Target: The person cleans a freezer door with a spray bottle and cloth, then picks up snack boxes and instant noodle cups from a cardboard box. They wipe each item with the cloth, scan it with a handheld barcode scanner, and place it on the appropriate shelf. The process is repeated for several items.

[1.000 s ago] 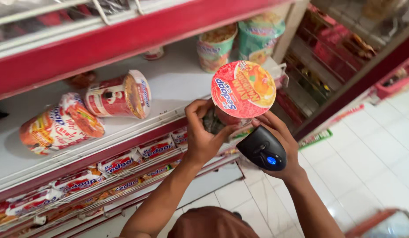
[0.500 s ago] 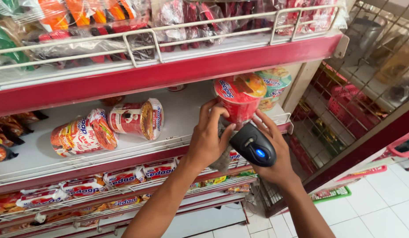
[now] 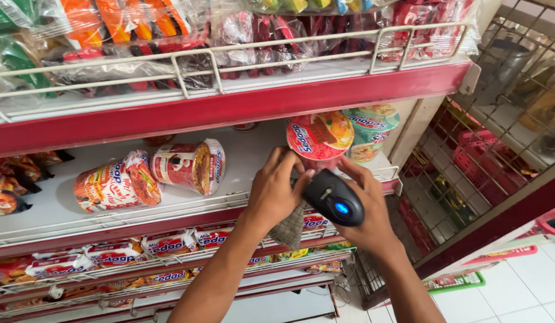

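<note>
My left hand [image 3: 276, 191] grips a red instant noodle cup [image 3: 319, 137] near its base, holding it tilted over the white shelf [image 3: 62, 209]; a grey cloth [image 3: 290, 227] hangs from under this hand. My right hand [image 3: 364, 210] holds a black handheld scanner [image 3: 333, 197] with a blue light, just below the cup, and its fingers also touch the cup's side. A green noodle cup [image 3: 369, 133] stands right behind the red one at the shelf's right end.
Two noodle cups [image 3: 116, 179] [image 3: 191, 164] lie on their sides on the left of the shelf. Snack bags [image 3: 170, 36] fill the wire-railed shelf above. Noodle packets [image 3: 116, 254] line the lower shelves. A wire rack [image 3: 469, 173] stands to the right over white floor tiles [image 3: 528, 293].
Both hands have carried the red cup from out in front of the shelf up and in over the shelf beside the green cup. The view has tilted up.
</note>
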